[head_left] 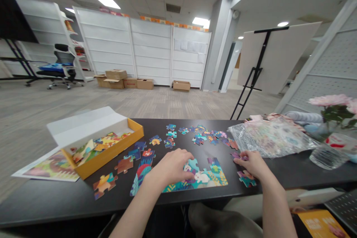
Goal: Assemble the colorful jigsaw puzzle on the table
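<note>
Has the puzzle [217, 174] at twelve, inside the near edge of the table [61, 200], long axis nine to three. Rests the left hand [175, 164] on its middle; can't say whether gripping. Pinches a purple piece [235, 154] with the right hand [253, 163] beyond the three o'clock end, spare piece [246, 179] beside it at five; from there, has the puzzle between eight and nine, across bare table. Past open room, shows loose pieces [198, 140] at twelve, box [111, 152] at ten, bag [270, 139] at two.

Black table [69, 205] — scattered puzzle pieces [125, 164], yellow box [111, 152], plastic bag [275, 137]
</note>
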`<state>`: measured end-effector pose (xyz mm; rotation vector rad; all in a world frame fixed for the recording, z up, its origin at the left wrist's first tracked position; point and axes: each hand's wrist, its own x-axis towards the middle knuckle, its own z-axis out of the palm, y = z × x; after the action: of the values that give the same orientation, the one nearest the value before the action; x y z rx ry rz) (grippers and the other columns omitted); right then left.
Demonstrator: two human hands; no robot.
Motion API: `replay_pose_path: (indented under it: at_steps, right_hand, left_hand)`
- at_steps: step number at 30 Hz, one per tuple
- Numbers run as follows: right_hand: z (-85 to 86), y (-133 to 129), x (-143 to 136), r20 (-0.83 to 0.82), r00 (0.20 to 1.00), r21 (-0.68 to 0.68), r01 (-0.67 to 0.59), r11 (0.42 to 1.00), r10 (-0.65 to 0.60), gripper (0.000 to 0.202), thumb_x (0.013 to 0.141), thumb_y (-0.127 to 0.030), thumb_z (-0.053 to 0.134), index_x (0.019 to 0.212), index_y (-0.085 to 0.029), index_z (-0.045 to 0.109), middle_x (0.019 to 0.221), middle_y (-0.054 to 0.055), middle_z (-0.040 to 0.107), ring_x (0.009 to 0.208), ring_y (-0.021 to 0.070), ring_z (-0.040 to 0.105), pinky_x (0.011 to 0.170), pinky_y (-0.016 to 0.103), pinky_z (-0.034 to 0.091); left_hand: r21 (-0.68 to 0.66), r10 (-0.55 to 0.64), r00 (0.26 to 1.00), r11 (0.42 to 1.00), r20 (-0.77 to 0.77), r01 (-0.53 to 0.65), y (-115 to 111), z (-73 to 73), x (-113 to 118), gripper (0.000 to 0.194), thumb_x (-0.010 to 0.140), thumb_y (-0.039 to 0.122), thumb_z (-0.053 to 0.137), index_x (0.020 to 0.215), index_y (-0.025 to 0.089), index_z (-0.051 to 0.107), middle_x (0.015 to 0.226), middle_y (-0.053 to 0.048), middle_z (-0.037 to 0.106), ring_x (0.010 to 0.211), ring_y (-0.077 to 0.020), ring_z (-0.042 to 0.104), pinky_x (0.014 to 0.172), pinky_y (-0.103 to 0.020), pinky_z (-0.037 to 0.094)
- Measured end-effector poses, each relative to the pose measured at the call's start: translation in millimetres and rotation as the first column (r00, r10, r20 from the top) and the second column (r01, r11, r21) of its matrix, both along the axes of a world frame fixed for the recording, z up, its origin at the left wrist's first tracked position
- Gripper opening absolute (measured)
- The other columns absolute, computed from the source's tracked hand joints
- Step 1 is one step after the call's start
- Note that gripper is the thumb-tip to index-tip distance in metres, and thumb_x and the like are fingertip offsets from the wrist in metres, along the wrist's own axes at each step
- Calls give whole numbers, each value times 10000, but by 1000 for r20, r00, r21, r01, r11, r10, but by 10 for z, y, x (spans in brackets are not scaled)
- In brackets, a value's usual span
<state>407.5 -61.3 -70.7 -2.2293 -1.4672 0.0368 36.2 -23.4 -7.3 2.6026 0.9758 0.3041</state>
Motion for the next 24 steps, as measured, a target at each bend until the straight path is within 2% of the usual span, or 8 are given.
replay_pose_path:
  at_steps: [3, 6, 9, 11, 15, 19, 22, 24]
  right_hand:
    - [84, -33, -53, -51, 999, 32, 7, 999, -5, 272, 616, -424, 748, 740, -193, 673, 726, 66, 659, 743, 254, 654, 675, 328, 470]
    - [212, -64, -208, -254, 961, 109, -82, 991, 107, 290, 688, -486, 691, 702, -204, 626, 700, 54, 674, 673, 220, 638, 637, 319, 457]
    - [339, -53, -470, -498, 814, 237, -204, 950, 299, 361, 726, -542, 706, 730, -194, 608, 686, 53, 680, 641, 193, 632, 620, 305, 477]
    - [406, -23, -677, -589, 709, 300, -254, 919, 388, 401, 710, -547, 752, 831, -185, 632, 712, 48, 693, 628, 180, 630, 593, 292, 486]
    - [478, 47, -1068, -631, 596, 313, -391, 866, 497, 443, 763, -514, 741, 1036, -174, 662, 724, 29, 690, 581, 148, 599, 517, 255, 447]
    - [491, 96, -1348, -655, 501, 322, -492, 809, 566, 398, 814, -458, 707, 1097, -179, 681, 756, 21, 694, 602, 140, 606, 572, 269, 487]
    - [503, 120, -1493, -659, 481, 323, -513, 795, 578, 360, 824, -431, 690, 1086, -185, 707, 744, 13, 696, 596, 143, 603, 587, 280, 495]
    - [518, 132, -1570, -625, 503, 337, -516, 787, 597, 302, 835, -407, 674, 1027, -183, 740, 776, 25, 716, 646, 156, 621, 631, 288, 503]
  left_hand:
    - [1, 4, 1000, 1000, 8, -4, -3, 13, -21, 478, 782, 421, 761, 1201, 214, 663, 1192, -82, 697, 1130, -294, 634, 964, -404, 510]
    - [4, 18, 1000, 1000, 25, -18, 0, 22, -47, 436, 801, 416, 743, 1181, 215, 670, 1171, -82, 704, 1111, -288, 644, 946, -391, 515]
    - [17, 22, 997, 1000, 73, -23, 13, 23, -63, 375, 833, 413, 710, 1148, 211, 681, 1157, -83, 710, 1100, -281, 651, 950, -382, 509]
    - [21, 16, 994, 1000, 109, -19, 22, 20, -64, 368, 841, 420, 702, 1143, 210, 680, 1150, -79, 714, 1086, -277, 658, 951, -378, 506]
    - [23, 19, 987, 999, 162, -23, 25, 17, -48, 412, 854, 390, 690, 1220, 209, 635, 1157, -76, 717, 1059, -264, 671, 910, -356, 514]
    - [2, 36, 974, 999, 226, -37, 19, 7, -35, 520, 847, 339, 690, 1333, 217, 551, 1135, -66, 722, 1027, -242, 686, 864, -324, 521]
    - [-17, 68, 962, 998, 264, -66, 25, -12, -30, 620, 834, 346, 704, 1402, 227, 486, 1047, -55, 733, 956, -236, 697, 829, -329, 527]
    - [-31, 85, 946, 996, 313, -79, 36, -21, -29, 583, 870, 315, 661, 1417, 245, 475, 1031, -45, 736, 935, -222, 696, 836, -329, 527]
